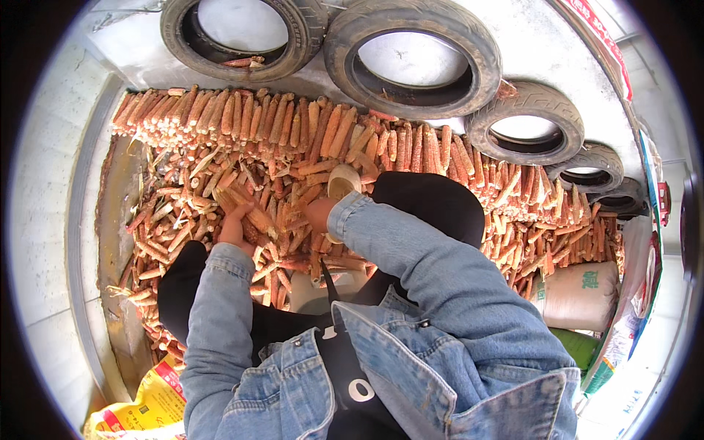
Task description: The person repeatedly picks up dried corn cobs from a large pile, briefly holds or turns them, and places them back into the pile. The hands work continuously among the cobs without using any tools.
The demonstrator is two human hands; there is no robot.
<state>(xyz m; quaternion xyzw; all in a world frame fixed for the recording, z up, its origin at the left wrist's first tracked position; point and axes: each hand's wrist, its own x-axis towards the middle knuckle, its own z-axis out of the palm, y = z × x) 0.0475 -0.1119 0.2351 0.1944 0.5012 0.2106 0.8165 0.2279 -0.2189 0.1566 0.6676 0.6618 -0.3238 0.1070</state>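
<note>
Several bare corn cobs (257, 215) are bunched in my left hand (235, 226), which is low over the loose pile. My right hand (319, 213) reaches into the cobs just beside it, in front of a light-coloured shoe (343, 180). Its fingers are mostly hidden, so whether it grips a cob does not show. Loose corn cobs (176, 212) lie jumbled between and around my knees. Behind them runs a neat stacked row of cobs (269, 118), laid side by side with their ends facing me.
Worn tyres (412, 102) rest along the top of the stack by a pale wall. At left stands a metal-edged panel (82, 220). A yellow printed bag (144, 404) lies at lower left; a full sack (577, 297) and a green object (575, 347) are at right.
</note>
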